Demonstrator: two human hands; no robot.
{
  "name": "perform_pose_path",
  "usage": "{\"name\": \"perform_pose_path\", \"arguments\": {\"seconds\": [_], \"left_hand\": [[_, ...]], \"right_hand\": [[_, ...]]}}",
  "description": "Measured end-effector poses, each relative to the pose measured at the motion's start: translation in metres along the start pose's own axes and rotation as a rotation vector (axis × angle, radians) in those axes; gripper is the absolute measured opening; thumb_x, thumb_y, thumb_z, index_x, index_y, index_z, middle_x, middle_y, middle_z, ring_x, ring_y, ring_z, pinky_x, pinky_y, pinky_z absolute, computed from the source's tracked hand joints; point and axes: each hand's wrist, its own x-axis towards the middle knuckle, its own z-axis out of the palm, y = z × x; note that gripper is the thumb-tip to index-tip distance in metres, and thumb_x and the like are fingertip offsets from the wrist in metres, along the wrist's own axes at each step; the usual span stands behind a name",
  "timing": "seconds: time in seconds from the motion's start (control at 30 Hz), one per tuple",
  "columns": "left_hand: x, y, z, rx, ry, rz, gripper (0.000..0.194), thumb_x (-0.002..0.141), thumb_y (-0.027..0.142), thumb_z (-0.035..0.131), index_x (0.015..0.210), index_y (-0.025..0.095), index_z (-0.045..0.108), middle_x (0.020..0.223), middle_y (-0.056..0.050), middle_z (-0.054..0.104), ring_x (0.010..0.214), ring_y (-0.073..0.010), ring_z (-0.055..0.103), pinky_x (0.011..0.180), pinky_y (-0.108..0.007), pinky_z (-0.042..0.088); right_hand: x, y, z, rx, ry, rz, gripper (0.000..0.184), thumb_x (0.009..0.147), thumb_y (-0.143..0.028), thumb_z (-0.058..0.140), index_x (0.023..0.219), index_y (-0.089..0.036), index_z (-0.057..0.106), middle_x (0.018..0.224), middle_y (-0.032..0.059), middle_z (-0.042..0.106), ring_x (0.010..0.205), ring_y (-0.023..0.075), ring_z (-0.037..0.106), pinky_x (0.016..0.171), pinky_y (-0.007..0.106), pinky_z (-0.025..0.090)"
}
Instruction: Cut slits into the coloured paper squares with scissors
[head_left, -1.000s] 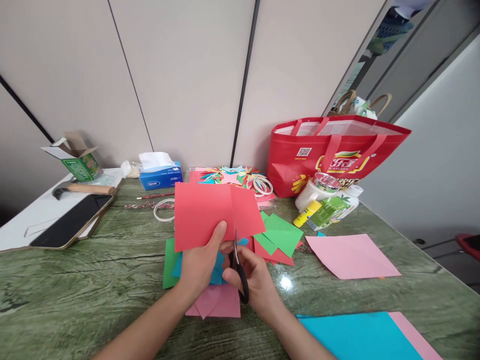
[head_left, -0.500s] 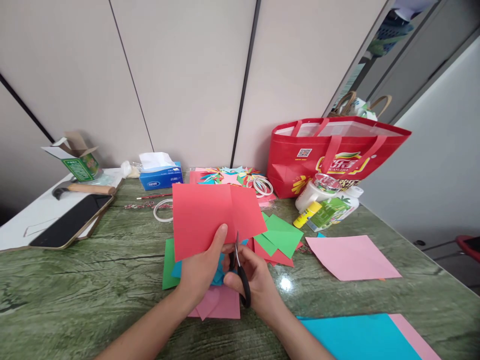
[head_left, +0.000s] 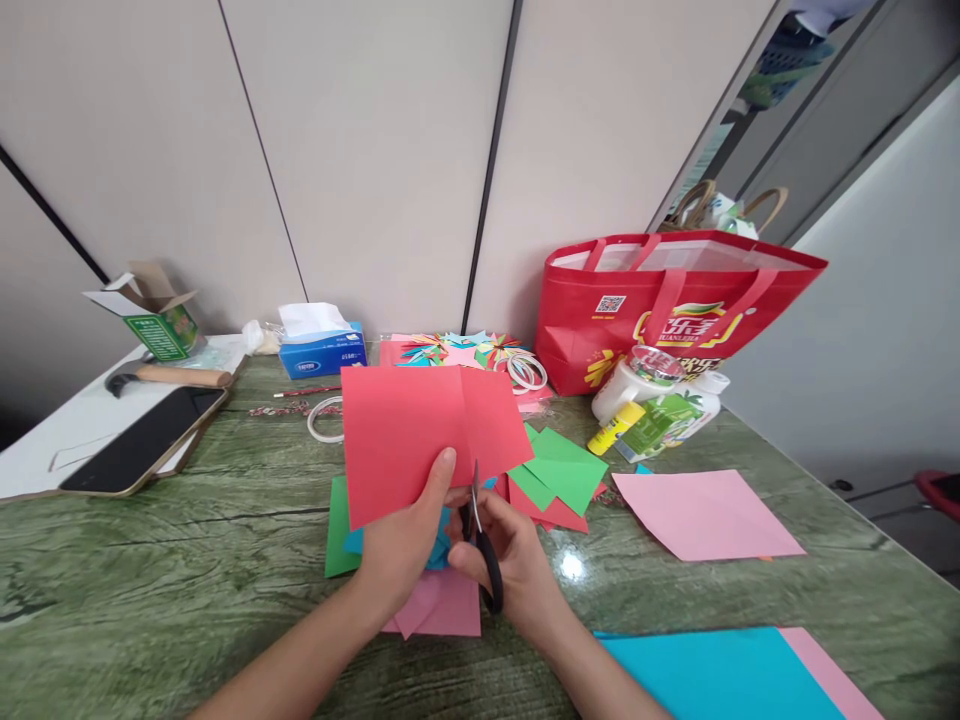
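Note:
My left hand [head_left: 401, 545] pinches the lower edge of a red paper sheet [head_left: 420, 430], holding it upright above the table with the thumb on its front. My right hand [head_left: 517, 565] grips black-handled scissors [head_left: 480, 545], their blades pointing up into the sheet's bottom edge beside the centre fold. Under both hands lie green, blue and pink paper pieces [head_left: 442, 605] on the green marble table [head_left: 187, 560].
A pink sheet [head_left: 705, 512] and a blue sheet [head_left: 720, 672] lie to the right. A red bag [head_left: 675, 305], glue stick [head_left: 613, 428], tape rolls [head_left: 525, 372], tissue box [head_left: 322, 350], phone [head_left: 142, 440] and a small carton [head_left: 154, 320] stand around the back.
The red sheet has shifted slightly left and lower in my left hand, with the scissors staying at its bottom edge. Nothing else has moved.

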Motion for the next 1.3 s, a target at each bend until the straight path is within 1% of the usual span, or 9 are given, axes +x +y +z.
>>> {"name": "perform_pose_path", "arguments": {"seconds": [0.23,0.4,0.67,0.73,0.83,1.07,1.23,1.3], "left_hand": [[-0.0009,0.0014,-0.0004,-0.019,0.006,0.023,0.029,0.069,0.039,0.054,0.09,0.019,0.056,0.099,-0.005,0.065,0.096,-0.0203,0.057,0.09,-0.03,0.039],[-0.0018,0.0018,-0.0005,-0.011,0.009,0.003,0.03,0.069,0.041,0.053,0.09,0.019,0.056,0.102,-0.005,0.064,0.097,-0.0202,0.057,0.09,-0.03,0.039],[-0.0025,0.0014,-0.0025,-0.022,-0.02,-0.013,0.024,0.07,0.041,0.053,0.083,0.022,0.058,0.095,-0.003,0.066,0.093,-0.0193,0.059,0.087,-0.029,0.041],[-0.0025,0.0014,-0.0023,-0.03,-0.021,-0.018,0.024,0.07,0.041,0.053,0.083,0.022,0.058,0.095,-0.003,0.066,0.093,-0.0191,0.058,0.088,-0.028,0.04],[-0.0026,0.0016,-0.0021,-0.037,-0.012,-0.021,0.024,0.069,0.04,0.054,0.084,0.022,0.058,0.096,-0.003,0.066,0.094,-0.019,0.058,0.088,-0.028,0.04],[-0.0026,0.0037,-0.0017,-0.016,-0.014,-0.037,0.022,0.069,0.042,0.053,0.078,0.022,0.059,0.091,-0.002,0.067,0.09,-0.0198,0.06,0.085,-0.029,0.042],[-0.0029,0.0041,-0.0018,-0.006,0.001,-0.011,0.021,0.07,0.041,0.053,0.078,0.022,0.058,0.091,-0.003,0.067,0.087,-0.0203,0.06,0.082,-0.029,0.044],[-0.0028,0.0036,-0.002,-0.002,-0.001,-0.01,0.021,0.069,0.041,0.053,0.075,0.022,0.058,0.088,-0.003,0.068,0.086,-0.0208,0.061,0.081,-0.03,0.045]], "right_hand": [[0.0,-0.0021,0.0006,0.043,0.014,0.015,0.036,0.055,-0.031,0.075,0.086,-0.02,0.059,0.07,-0.0013,0.053,0.061,0.0126,0.045,0.056,0.022,0.036],[-0.0007,-0.0038,0.0021,0.07,0.033,0.033,0.037,0.052,-0.032,0.076,0.083,-0.019,0.059,0.075,0.0001,0.056,0.061,0.0121,0.044,0.055,0.022,0.036],[-0.0006,-0.0013,0.0027,0.083,0.036,0.022,0.035,0.053,-0.029,0.077,0.081,-0.02,0.059,0.078,0.0004,0.056,0.061,0.0115,0.045,0.055,0.021,0.037],[-0.0007,-0.0008,0.0028,0.088,0.032,0.018,0.034,0.053,-0.029,0.076,0.082,-0.02,0.059,0.076,-0.0001,0.056,0.061,0.0113,0.045,0.054,0.021,0.036],[-0.0004,-0.0003,0.0028,0.093,0.026,0.015,0.035,0.054,-0.03,0.076,0.082,-0.019,0.059,0.069,-0.0011,0.054,0.059,0.0114,0.045,0.053,0.021,0.035],[-0.0007,0.002,0.0022,0.071,0.048,0.046,0.037,0.052,-0.034,0.076,0.08,-0.017,0.058,0.063,-0.0013,0.052,0.056,0.0122,0.043,0.051,0.023,0.033],[-0.0004,0.0025,0.0031,0.086,0.061,0.056,0.038,0.05,-0.036,0.077,0.076,-0.018,0.057,0.065,-0.0004,0.053,0.055,0.0119,0.042,0.05,0.023,0.032],[0.0001,0.0019,0.0037,0.087,0.064,0.054,0.037,0.05,-0.036,0.077,0.075,-0.018,0.057,0.068,0.0001,0.054,0.054,0.0115,0.042,0.049,0.023,0.032]]}}
